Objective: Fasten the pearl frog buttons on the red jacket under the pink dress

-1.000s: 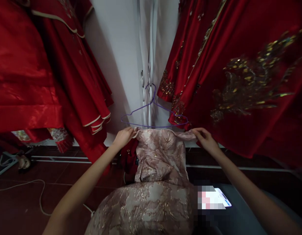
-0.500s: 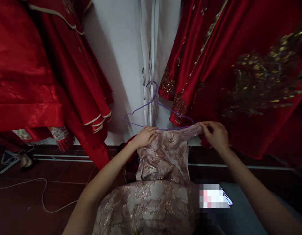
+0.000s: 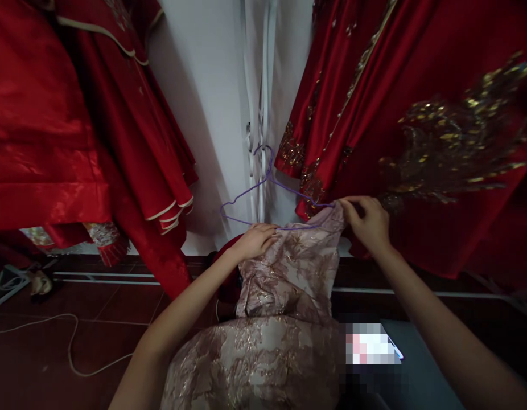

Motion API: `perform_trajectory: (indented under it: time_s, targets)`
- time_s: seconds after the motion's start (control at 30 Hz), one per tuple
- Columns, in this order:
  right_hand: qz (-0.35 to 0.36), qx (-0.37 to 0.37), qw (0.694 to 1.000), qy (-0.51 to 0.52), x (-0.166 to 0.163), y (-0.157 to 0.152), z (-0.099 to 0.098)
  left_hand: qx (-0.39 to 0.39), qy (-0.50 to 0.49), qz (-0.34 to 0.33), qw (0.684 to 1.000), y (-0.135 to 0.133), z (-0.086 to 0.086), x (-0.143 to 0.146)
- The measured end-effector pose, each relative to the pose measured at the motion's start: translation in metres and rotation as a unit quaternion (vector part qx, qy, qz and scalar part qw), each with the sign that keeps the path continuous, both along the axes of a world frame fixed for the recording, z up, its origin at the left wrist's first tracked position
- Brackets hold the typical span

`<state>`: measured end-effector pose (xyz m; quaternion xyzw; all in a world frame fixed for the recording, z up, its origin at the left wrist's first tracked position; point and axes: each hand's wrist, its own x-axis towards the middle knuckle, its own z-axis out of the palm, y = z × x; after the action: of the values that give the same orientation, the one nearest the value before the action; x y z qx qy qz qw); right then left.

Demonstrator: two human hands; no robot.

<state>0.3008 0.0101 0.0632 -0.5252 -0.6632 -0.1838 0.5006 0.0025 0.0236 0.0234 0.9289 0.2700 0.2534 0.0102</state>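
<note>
A pink-gold brocade dress point(image 3: 284, 347) fills the lower middle, its bodice reaching up to a purple wire hanger point(image 3: 246, 191). My right hand point(image 3: 370, 222) pinches the dress's right shoulder strap, which now lies over the right end of the hanger. On the left of the neckline, my left hand point(image 3: 255, 242) is closed on the dress's top edge, close to the hanger's lower bar. The hanger's left end is bare. Some of the left fingertips are hidden in the fabric.
Red garments hang at the left point(image 3: 45, 125) and right point(image 3: 434, 114), the right one with gold sequins. White metal poles point(image 3: 266, 74) stand against the wall. A lit screen point(image 3: 372, 343) lies lower right. A pale cable point(image 3: 73, 341) and shoes point(image 3: 41, 285) are on the tiled floor.
My right hand has moved left and slightly up, bringing the strap over the hanger's right end. The hanger has shifted a little, and my left hand stays at the neckline.
</note>
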Motion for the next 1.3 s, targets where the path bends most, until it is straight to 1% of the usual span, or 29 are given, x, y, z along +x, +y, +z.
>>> perform_trajectory:
  time_s: [0.07,0.13,0.23,0.3,0.37,0.43,0.47,0.5,0.53,0.6,0.67,0.73,0.87,1.07,1.3]
  targets:
    - [0.031,-0.015,0.999,-0.012,-0.021,0.007,0.009,-0.012,-0.018,-0.019,1.000,-0.003,0.001,0.006]
    - [0.048,-0.039,0.998,-0.006,-0.039,0.014,0.012,-0.029,-0.039,-0.028,0.998,-0.006,0.002,0.012]
    - [0.051,-0.069,0.996,0.001,-0.052,0.024,0.007,-0.063,-0.084,-0.027,0.994,-0.009,0.002,0.013]
    - [0.040,-0.069,0.997,0.001,-0.050,0.028,0.003,-0.088,-0.133,-0.010,0.987,-0.005,0.000,0.004]
    - [0.030,-0.063,0.998,0.000,-0.044,0.032,0.002,-0.100,-0.201,0.050,0.973,0.005,-0.006,-0.015]
    - [0.030,-0.066,0.997,-0.003,-0.038,0.034,0.004,-0.091,-0.266,0.159,0.946,0.018,-0.014,-0.043]
    - [0.033,-0.070,0.997,-0.005,-0.035,0.034,0.006,-0.090,-0.292,0.220,0.926,0.026,-0.020,-0.058]
    - [0.037,-0.076,0.996,-0.007,-0.034,0.035,0.007,-0.100,-0.306,0.268,0.908,0.033,-0.026,-0.074]
    - [0.041,-0.081,0.996,-0.008,-0.033,0.036,0.008,-0.125,-0.297,0.289,0.901,0.039,-0.032,-0.088]
    - [0.049,-0.086,0.995,-0.006,-0.032,0.037,0.010,-0.171,-0.275,0.298,0.898,0.048,-0.044,-0.109]
    - [0.056,-0.086,0.995,-0.006,-0.031,0.038,0.011,-0.193,-0.263,0.292,0.899,0.052,-0.054,-0.122]
    - [0.061,-0.083,0.995,-0.008,-0.030,0.039,0.013,-0.199,-0.265,0.286,0.899,0.054,-0.061,-0.127]
    - [0.062,-0.081,0.995,-0.015,-0.025,0.041,0.017,-0.208,-0.279,0.278,0.895,0.056,-0.068,-0.130]
    - [0.070,-0.092,0.993,-0.010,-0.023,0.040,0.020,-0.212,-0.301,0.287,0.884,0.066,-0.074,-0.131]
    - [0.077,-0.101,0.992,-0.005,-0.023,0.039,0.022,-0.203,-0.307,0.294,0.882,0.074,-0.069,-0.129]
